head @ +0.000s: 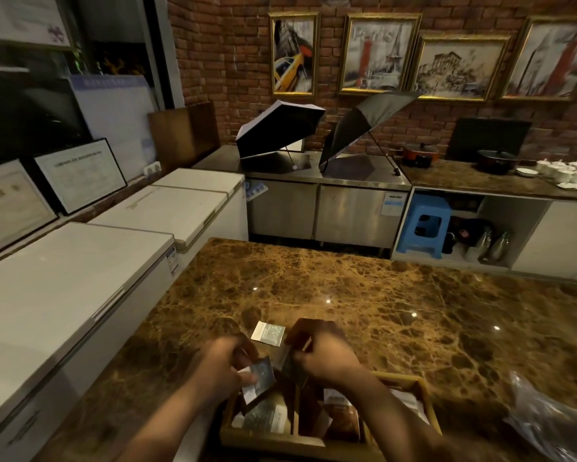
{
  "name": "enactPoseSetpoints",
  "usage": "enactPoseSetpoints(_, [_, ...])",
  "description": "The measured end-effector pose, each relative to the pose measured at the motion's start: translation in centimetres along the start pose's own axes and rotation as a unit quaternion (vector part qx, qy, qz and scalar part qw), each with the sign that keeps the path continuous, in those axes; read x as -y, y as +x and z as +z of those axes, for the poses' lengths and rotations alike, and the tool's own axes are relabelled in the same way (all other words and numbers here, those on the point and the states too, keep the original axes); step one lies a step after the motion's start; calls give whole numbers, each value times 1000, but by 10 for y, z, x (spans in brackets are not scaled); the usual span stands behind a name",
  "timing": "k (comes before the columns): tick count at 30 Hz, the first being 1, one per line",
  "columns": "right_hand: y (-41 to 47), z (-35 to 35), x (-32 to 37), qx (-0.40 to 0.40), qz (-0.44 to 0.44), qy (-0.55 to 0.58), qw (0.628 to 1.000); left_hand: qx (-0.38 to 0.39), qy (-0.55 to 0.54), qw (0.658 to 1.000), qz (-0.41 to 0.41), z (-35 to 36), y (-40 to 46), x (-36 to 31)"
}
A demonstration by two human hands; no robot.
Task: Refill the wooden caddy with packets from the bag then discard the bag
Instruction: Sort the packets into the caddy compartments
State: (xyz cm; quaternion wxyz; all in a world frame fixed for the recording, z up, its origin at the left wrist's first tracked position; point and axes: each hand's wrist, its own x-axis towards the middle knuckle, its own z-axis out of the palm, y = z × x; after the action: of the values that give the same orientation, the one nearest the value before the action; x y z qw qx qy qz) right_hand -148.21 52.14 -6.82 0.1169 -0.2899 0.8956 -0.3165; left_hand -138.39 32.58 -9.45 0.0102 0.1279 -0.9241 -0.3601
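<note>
The wooden caddy (423, 400) sits at the near edge of the marble counter, split into compartments that hold several packets. My left hand (218, 363) pinches a dark grey packet (262, 378) just above the caddy's left compartment. My right hand (320, 353) grips another dark packet (292, 363) over the caddy's middle. One loose silver packet (268, 333) lies flat on the counter just beyond both hands. The clear plastic bag (547, 418) lies crumpled on the counter at the lower right, apart from the caddy.
The brown marble counter (380, 305) stretches ahead and right. White chest freezers (80, 278) line the left side. Behind stand a steel cabinet (323, 208) with two open umbrellas (280, 128), a blue stool (425, 225), pots and white cups.
</note>
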Motion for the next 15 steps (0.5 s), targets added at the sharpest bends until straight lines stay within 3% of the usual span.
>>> enactPoseSetpoints(8, [-12,10,2,21,41,32,998,-6,34,999,9,16,-11,7])
enactPoseSetpoints(15, [-14,30,10,56,49,32,997,-97,66,993,32,2,-2,27])
